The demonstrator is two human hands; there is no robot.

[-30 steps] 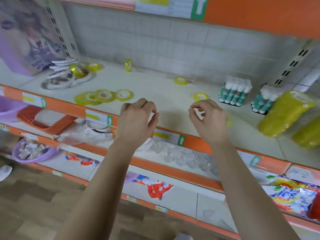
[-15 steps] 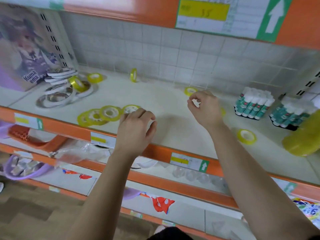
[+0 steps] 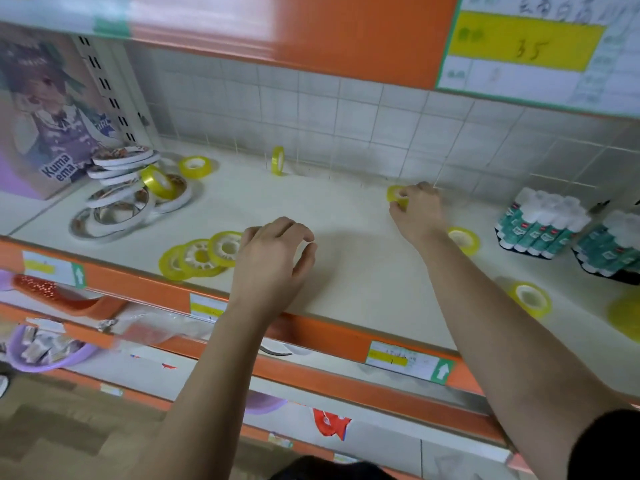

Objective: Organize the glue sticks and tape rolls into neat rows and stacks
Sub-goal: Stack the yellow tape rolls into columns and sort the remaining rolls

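Little looks sorted so far. A trio of yellow rolls [image 3: 201, 256] lies overlapped near the front of the shelf [image 3: 346, 271], the closest thing to a row. Other rolls are scattered: an upright roll [image 3: 277, 160] by the back wall and a flat roll [image 3: 530, 297] at the right. White rolls [image 3: 114, 202] sit in a loose heap at the left. Glue sticks [image 3: 540, 225] stand bundled at the right. The right hand [image 3: 415, 211] pinches a back roll [image 3: 394, 194]. The left hand [image 3: 273, 261] hovers loosely curled, holding nothing.
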